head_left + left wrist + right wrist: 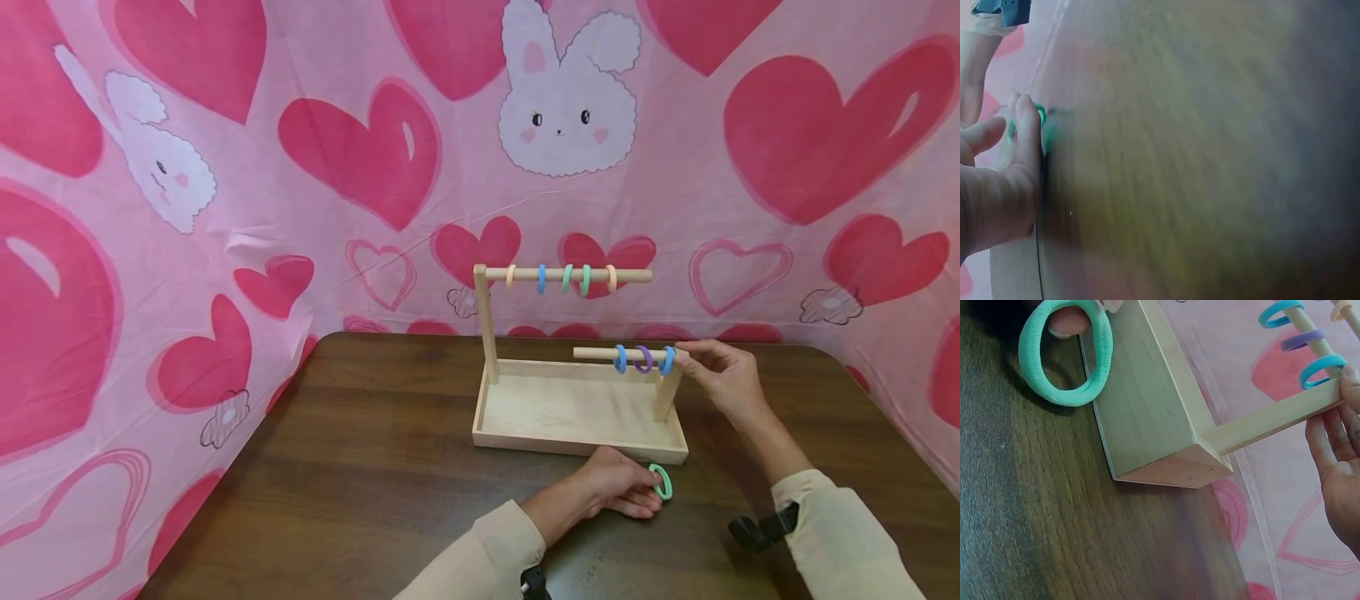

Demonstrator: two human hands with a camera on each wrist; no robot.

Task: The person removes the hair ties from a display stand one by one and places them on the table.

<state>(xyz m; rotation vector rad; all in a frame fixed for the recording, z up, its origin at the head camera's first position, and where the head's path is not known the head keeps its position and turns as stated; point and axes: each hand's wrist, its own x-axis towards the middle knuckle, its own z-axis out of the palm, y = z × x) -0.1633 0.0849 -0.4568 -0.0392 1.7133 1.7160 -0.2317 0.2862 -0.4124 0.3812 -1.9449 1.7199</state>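
Head view: the left hand (618,485) has its grip pinching a green hair tie (1030,347) above the worktop (360,467), just in front of the wooden tray (540,443). The right hand (723,382) holds the short post (666,400) at its top, thumb and fingers pressed to it, beside the lower bar (596,353) bearing two blue ties (1324,362) with a purple tie (1302,340) between them.
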